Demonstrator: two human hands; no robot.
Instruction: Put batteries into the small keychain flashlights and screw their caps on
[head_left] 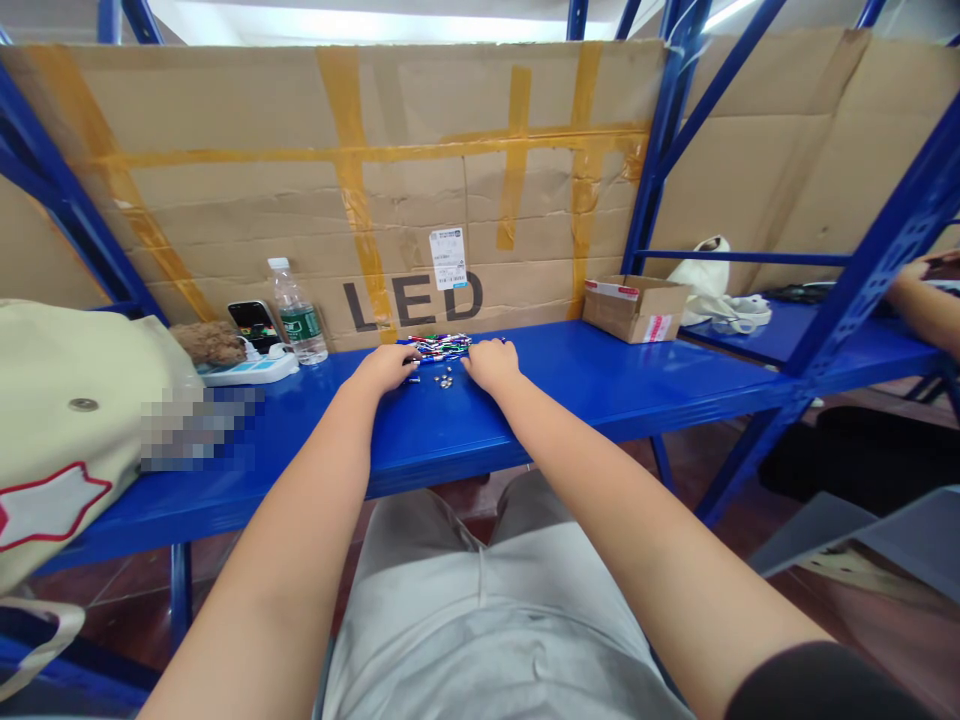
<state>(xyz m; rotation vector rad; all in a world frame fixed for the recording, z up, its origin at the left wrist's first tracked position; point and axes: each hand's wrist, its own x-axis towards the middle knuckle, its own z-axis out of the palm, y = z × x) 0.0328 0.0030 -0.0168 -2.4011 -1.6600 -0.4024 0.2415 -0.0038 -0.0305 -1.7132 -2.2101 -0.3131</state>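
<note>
A pile of slim, shiny, many-coloured pens (442, 347) lies on the blue tabletop against the cardboard. My left hand (386, 368) is at the pile's left end, its fingers curled onto the pens. At the right end, my right hand (491, 364) is closed with bent fingers against the pile; its fingertips are partly hidden. Several small silvery metal pieces (445, 380) lie loose between my hands, in front of the pens. One short small piece (414, 380) is beside my left thumb.
A water bottle (300, 315), a phone (253, 325) and a white power strip (255, 370) stand at back left. A cream bag (82, 400) covers the left end. A small carton (634, 308) sits to the right. Blue posts (660, 150) flank the table. Another person's arm (926, 305) shows far right.
</note>
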